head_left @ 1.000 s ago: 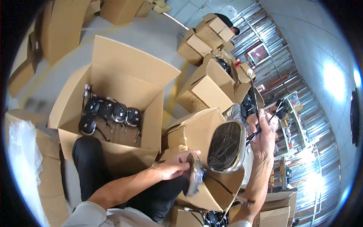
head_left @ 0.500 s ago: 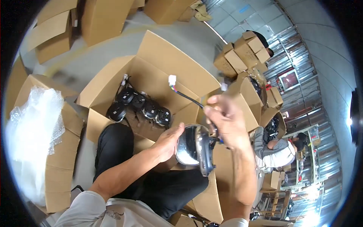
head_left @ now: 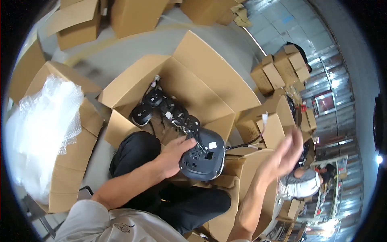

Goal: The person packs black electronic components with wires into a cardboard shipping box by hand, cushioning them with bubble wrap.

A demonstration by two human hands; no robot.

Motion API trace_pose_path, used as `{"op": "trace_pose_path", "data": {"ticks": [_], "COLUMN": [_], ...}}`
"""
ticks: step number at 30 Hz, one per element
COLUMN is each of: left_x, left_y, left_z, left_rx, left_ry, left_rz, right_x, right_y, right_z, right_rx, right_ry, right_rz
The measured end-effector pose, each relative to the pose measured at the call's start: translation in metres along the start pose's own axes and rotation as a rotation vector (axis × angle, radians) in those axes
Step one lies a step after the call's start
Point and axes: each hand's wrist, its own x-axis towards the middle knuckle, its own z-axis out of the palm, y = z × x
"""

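My left hand [head_left: 174, 156] grips the left edge of a rounded black plastic unit [head_left: 205, 163], thumb over its back. That back faces up, with a small white label, screw holes and a square opening. A dark cable [head_left: 244, 144] runs from its right side and ends in a white connector [head_left: 265, 117]. My right hand [head_left: 282, 155] is raised to the right, slightly blurred, with its fingers stretched out and nothing in them. It is apart from the unit and the cable. Beyond the left hand, several similar black units [head_left: 155, 101] with wires lie inside an open cardboard box [head_left: 201, 86].
Another open carton [head_left: 231, 193] stands below the held unit. At the left, bubble wrap [head_left: 44, 133] overflows a box [head_left: 74, 169]. More cartons [head_left: 137, 18] stand across the floor. At the right, a person in white [head_left: 300, 185] bends near shelving [head_left: 332, 185].
The unit has turned from its glossy front to its black back. My right hand has let go of the cable and moved right and down, its fingers spreading. The view has shifted too.
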Motion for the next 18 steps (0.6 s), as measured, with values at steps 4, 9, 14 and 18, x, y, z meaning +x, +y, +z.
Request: {"op": "trace_pose_path", "data": {"ticks": [4, 9, 14, 18], "left_x": [0.016, 0.060, 0.091, 0.076], "left_y": [0.044, 0.083, 0.157, 0.212], "left_z": [0.025, 0.056, 0.007, -0.065], "left_rx": [0.132, 0.638, 0.975, 1.217], "left_ry": [-0.069, -0.019, -0.079, 0.220], "left_rz": [0.110, 0.721, 0.510, 0.431], "right_x": [-0.015, -0.004, -0.016, -0.133], "right_y": [0.023, 0.021, 0.088, 0.198], "right_z": [0.006, 0.077, 0.158, 0.239], "right_rx": [0.000, 0.416, 0.630, 0.274], "right_ry": [-0.681, -0.911, -1.138, -1.336], "right_rz": [-0.123, 0.381, 0.649, 0.753]}}
